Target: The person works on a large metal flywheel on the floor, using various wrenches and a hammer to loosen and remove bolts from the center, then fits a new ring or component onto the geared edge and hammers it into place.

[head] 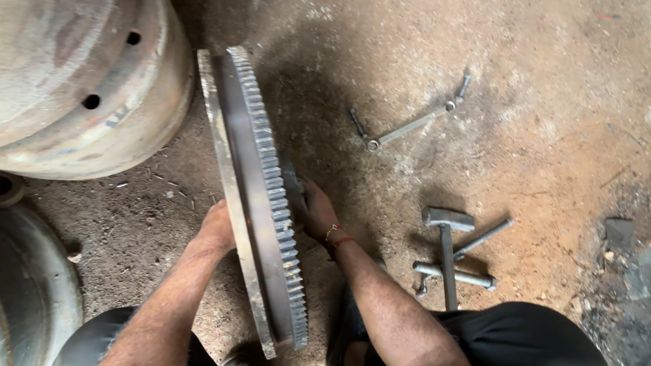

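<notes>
Bare dirt floor (532, 85), oil-stained. Toothed flywheel (258, 198) stands on edge. Left hand (216, 227) presses its back face, right hand (314, 209) grips the front. Hammer (448, 246) and rusty drums (44, 34) nearby.

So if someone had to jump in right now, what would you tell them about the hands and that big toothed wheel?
Left hand: pressed against the far face of the toothed ring wheel, grip on its edge.
Right hand: on the near face, steadying it.
The wheel stands on edge, tilted, on the dirt floor, between the person's knees.
Done: the wheel is up off the floor and held by both hands.
Left: the hammer, the metal rods and the long wrench lie untouched on the floor to the right.
A big rusty drum sits close on the left.
</notes>
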